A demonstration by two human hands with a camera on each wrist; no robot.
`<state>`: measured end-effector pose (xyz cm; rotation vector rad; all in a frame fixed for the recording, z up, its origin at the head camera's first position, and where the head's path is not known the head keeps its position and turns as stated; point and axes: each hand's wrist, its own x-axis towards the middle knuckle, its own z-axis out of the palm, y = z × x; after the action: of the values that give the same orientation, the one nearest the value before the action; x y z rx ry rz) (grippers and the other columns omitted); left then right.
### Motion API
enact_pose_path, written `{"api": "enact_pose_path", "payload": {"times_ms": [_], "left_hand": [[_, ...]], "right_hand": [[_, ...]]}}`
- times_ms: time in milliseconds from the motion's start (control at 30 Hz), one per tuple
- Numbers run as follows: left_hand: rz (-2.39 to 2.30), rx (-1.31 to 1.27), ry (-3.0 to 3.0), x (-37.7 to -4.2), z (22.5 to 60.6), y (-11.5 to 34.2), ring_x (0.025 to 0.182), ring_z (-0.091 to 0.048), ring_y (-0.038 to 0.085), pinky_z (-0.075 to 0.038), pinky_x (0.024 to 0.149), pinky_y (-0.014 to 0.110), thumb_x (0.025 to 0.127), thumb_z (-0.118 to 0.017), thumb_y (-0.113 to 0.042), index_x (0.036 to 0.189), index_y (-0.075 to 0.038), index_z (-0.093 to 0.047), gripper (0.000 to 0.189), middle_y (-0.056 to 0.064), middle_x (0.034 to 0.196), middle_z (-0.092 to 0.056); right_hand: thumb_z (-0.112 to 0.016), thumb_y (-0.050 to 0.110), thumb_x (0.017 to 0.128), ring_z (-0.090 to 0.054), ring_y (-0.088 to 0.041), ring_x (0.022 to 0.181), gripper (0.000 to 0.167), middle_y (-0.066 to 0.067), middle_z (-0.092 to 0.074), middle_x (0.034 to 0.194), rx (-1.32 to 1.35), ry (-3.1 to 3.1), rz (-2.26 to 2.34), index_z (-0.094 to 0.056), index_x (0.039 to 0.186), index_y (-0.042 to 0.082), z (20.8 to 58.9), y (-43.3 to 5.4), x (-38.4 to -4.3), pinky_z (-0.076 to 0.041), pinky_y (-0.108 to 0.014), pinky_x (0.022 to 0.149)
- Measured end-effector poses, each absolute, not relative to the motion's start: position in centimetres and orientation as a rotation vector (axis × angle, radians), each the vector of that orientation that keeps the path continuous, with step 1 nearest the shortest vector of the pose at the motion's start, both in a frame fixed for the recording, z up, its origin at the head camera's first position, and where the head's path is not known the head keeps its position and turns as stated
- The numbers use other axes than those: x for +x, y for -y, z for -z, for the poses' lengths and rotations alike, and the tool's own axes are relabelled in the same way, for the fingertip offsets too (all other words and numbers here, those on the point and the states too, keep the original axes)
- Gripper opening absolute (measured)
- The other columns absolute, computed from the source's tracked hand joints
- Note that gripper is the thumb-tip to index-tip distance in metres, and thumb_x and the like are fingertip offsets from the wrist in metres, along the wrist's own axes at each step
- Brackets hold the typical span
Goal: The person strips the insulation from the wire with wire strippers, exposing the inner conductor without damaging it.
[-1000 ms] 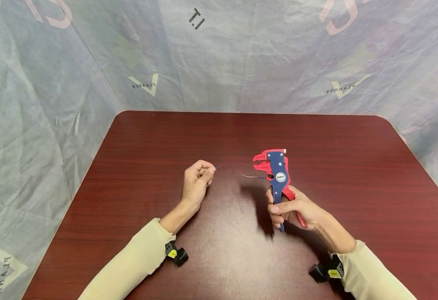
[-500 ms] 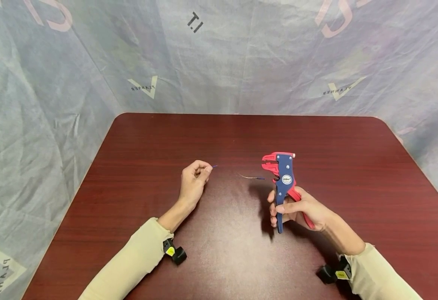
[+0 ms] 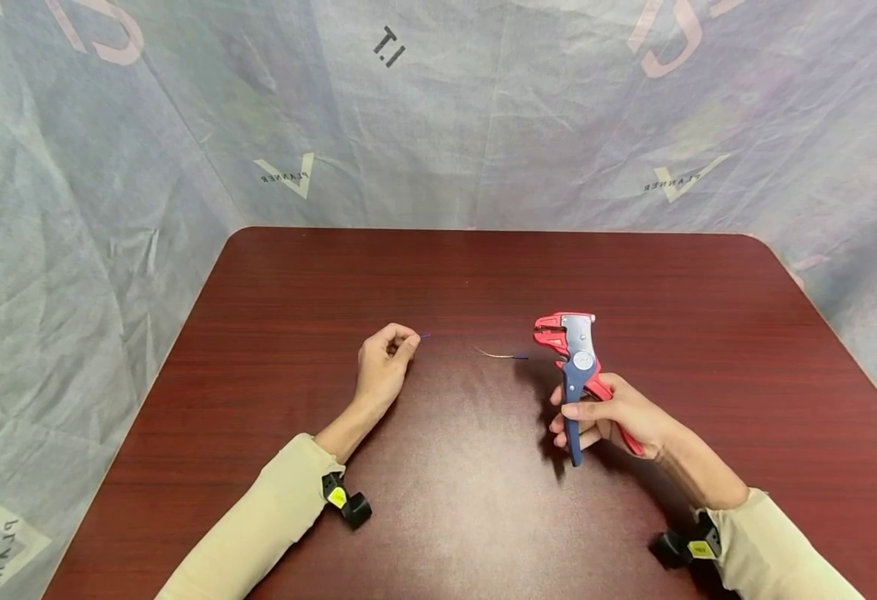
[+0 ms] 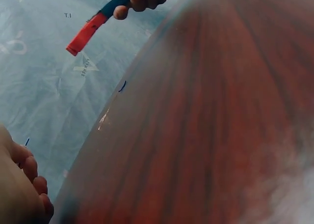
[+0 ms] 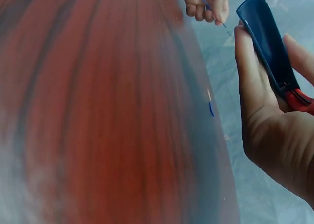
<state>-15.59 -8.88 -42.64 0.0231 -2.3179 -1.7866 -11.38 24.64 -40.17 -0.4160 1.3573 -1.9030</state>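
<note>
My left hand (image 3: 384,367) pinches a short blue wire (image 3: 425,336) between thumb and fingertips, and its tip pokes out to the right. Most of that wire is hidden by the fingers. On the right, my right hand (image 3: 622,417) grips a wire stripper (image 3: 581,360) by its blue and red handles, its red jaws pointing left above the table. The blue handle (image 5: 267,42) fills the palm in the right wrist view. Between the hands lies a wire piece (image 3: 520,358), blue at one end with bare copper-coloured strands at the other.
Both hands are over a dark red-brown wooden table (image 3: 438,500). A grey printed sheet (image 3: 476,108) hangs behind it and along the sides. Small black cameras (image 3: 358,510) are strapped at both wrists.
My right hand has shifted right with the wire stripper, whose head was overlapping the wire piece a second ago and is now apart from it. My left hand has drifted slightly left.
</note>
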Motion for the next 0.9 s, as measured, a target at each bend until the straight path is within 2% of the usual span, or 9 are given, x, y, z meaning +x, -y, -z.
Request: {"api": "enact_pose_path", "payload": {"times_ms": [233,400,567,700,900], "left_hand": [[1.697,0.027,2.409,-15.8,43.4,9.2,0.066,-0.050,0.009,-0.040,0.062,0.020,0.091,-0.070,-0.012,0.087,-0.006,-0.073,0.008,0.008,0.075,-0.064],[1.596,-0.012,2.435,-16.0,43.8,9.2,0.079,-0.054,0.015,-0.041,0.075,0.025,0.089,-0.072,-0.012,0.087,-0.008,-0.075,0.005,0.010,0.086,-0.070],[1.537,-0.016,2.443,-16.2,44.1,9.0,0.089,-0.055,0.023,-0.039,0.082,0.031,0.087,-0.075,-0.013,0.086,-0.008,-0.077,0.005,0.010,0.091,-0.071],[1.491,-0.009,2.457,-16.3,44.1,8.9,0.095,-0.054,0.026,-0.039,0.086,0.035,0.085,-0.077,-0.014,0.086,-0.009,-0.079,0.006,0.010,0.093,-0.070],[1.446,-0.035,2.516,-16.5,44.3,8.7,0.102,-0.051,0.029,-0.039,0.094,0.043,0.083,-0.079,-0.013,0.086,-0.006,-0.081,0.007,0.012,0.095,-0.068]], "right_hand": [[-0.049,-0.004,0.100,-0.077,-0.023,0.086,0.020,-0.009,-0.078,0.095,-0.354,-1.470,1.849,-0.062,0.113,0.004,40.6,-25.6,-11.7,-0.060,-0.051,0.078],[-0.053,-0.002,0.099,-0.077,-0.023,0.083,0.016,-0.008,-0.078,0.092,-0.305,-1.562,1.802,-0.063,0.108,0.006,40.7,-26.2,-11.9,-0.061,-0.049,0.075],[-0.059,0.005,0.098,-0.075,-0.017,0.070,0.003,-0.004,-0.076,0.083,-0.215,-1.703,1.715,-0.056,0.099,0.006,40.8,-26.7,-12.1,-0.062,-0.043,0.069],[-0.062,0.010,0.098,-0.073,-0.013,0.062,0.012,-0.002,-0.074,0.077,-0.147,-1.800,1.635,-0.052,0.100,0.002,40.8,-27.0,-12.3,-0.062,-0.039,0.065],[-0.063,0.016,0.098,-0.070,-0.010,0.059,0.020,-0.001,-0.072,0.071,-0.084,-1.864,1.555,-0.049,0.100,0.002,40.8,-27.3,-12.6,-0.061,-0.036,0.063]]}}
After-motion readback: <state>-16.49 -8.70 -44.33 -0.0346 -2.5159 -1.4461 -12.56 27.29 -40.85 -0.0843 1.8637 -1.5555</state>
